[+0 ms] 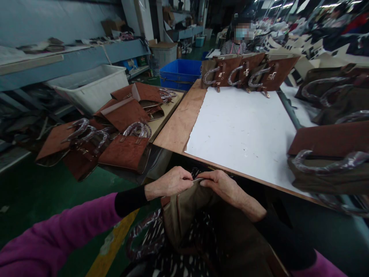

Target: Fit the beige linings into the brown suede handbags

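An olive-brown handbag (pixel 184 215) lies across my lap, its khaki lining partly showing. My left hand (pixel 173 181) pinches the bag's edge from the left. Close beside it, my right hand (pixel 223 186) grips the same edge between thumb and fingers. The two hands nearly meet, and a thin pale strip of the edge shows between them. A plastic-wrapped handle (pixel 147 234) hangs at the left of my lap. The bag's lower right part is dark and hard to make out.
Ahead stands a table with a white sheet (pixel 236 127). Brown handbags (pixel 276 71) line its far edge, and more bags (pixel 331 154) crowd the right. Another pile of bags (pixel 123 150) sits left. Behind are a blue bin (pixel 180 73), a white tub (pixel 92 86) and a masked co-worker (pixel 235 46).
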Demonstrator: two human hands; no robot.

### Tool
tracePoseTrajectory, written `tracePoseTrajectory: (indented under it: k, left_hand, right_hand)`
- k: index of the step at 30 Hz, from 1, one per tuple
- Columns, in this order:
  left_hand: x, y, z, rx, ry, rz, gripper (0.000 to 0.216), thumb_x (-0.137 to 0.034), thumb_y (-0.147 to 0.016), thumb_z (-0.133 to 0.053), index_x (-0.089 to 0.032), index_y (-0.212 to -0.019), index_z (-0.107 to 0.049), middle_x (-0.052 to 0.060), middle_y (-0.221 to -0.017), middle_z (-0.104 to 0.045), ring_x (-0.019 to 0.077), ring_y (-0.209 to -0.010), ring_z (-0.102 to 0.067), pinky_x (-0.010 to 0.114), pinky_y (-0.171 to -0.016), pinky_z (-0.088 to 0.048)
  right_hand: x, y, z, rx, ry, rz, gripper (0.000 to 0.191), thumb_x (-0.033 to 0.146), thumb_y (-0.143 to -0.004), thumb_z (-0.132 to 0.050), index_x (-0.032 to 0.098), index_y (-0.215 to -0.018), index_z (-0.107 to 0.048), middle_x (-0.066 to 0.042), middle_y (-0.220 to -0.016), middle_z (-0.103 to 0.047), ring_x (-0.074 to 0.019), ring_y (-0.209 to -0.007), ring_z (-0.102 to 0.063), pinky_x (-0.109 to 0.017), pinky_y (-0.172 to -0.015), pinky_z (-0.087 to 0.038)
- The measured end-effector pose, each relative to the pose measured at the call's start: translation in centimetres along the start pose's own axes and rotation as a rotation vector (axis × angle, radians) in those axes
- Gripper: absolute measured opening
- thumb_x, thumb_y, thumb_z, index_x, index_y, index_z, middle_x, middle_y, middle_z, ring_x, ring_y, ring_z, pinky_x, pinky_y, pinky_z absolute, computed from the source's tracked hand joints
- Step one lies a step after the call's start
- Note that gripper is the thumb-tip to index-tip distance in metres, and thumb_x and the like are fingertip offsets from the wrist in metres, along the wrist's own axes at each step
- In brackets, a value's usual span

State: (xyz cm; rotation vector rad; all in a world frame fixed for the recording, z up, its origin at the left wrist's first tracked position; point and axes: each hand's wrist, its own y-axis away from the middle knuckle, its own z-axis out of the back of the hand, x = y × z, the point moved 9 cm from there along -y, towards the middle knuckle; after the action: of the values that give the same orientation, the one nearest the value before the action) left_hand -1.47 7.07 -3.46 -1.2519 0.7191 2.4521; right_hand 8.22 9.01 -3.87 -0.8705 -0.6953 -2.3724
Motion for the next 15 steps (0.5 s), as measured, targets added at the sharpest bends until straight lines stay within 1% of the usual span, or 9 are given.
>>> tracePoseTrajectory:
  k: [3,7,9,12,15]
  left_hand:
    - [0.0,0.0,-0.1,0.007,0.018,-0.001,0.022,-0.021,-0.072,-0.042,-0.010,-0.065,-0.060,-0.004,-0.053,-0.039,0.0085,-0.055,-0.036,0.020,-0.047,-0.022]
    - [0.2,0.0,0.0,0.033,0.036,0.013,0.024,-0.025,-0.074,-0.043,-0.010,-0.068,-0.061,-0.004,-0.055,-0.039,0.0083,-0.054,-0.034,0.021,-0.047,-0.022]
    - [0.2,0.3,0.2,0.068,0.053,0.017,0.025,-0.027,-0.075,-0.044,-0.010,-0.067,-0.060,-0.004,-0.056,-0.039,0.0084,-0.054,-0.033,0.021,-0.048,-0.022]
    - [0.7,1.0,0.9,0.095,0.070,0.079,0.033,-0.036,-0.078,-0.043,-0.011,-0.062,-0.057,-0.003,-0.055,-0.039,0.0084,-0.052,-0.032,0.022,-0.047,-0.021]
    - [1.4,2.4,1.9,0.075,0.087,0.164,0.041,-0.044,-0.080,-0.040,-0.012,-0.060,-0.055,-0.003,-0.053,-0.041,0.0085,-0.050,-0.033,0.022,-0.045,-0.021]
  right_hand:
    - [0.1,-0.3,-0.2,0.040,-0.069,-0.011,0.024,0.031,-0.080,-0.048,0.024,-0.090,-0.069,0.000,-0.090,-0.069,-0.0193,-0.088,-0.059,-0.028,-0.078,-0.040]
    - [1.2,-0.6,-0.2,0.030,-0.030,0.034,0.024,0.032,-0.080,-0.047,0.022,-0.081,-0.068,0.001,-0.079,-0.067,-0.0171,-0.079,-0.058,-0.026,-0.070,-0.040]
    - [1.1,-0.7,-0.2,0.019,-0.009,0.021,0.024,0.033,-0.080,-0.046,0.022,-0.076,-0.067,0.001,-0.075,-0.065,-0.0165,-0.076,-0.057,-0.025,-0.067,-0.039]
    - [0.7,-0.7,-0.2,-0.012,0.022,-0.024,0.024,0.034,-0.080,-0.046,0.022,-0.072,-0.065,0.001,-0.070,-0.063,-0.0161,-0.072,-0.055,-0.025,-0.064,-0.037]
    - [0.6,-0.7,-0.3,-0.016,0.037,-0.020,0.026,0.034,-0.081,-0.045,0.021,-0.069,-0.064,0.001,-0.068,-0.061,-0.0154,-0.070,-0.054,-0.025,-0.062,-0.036]
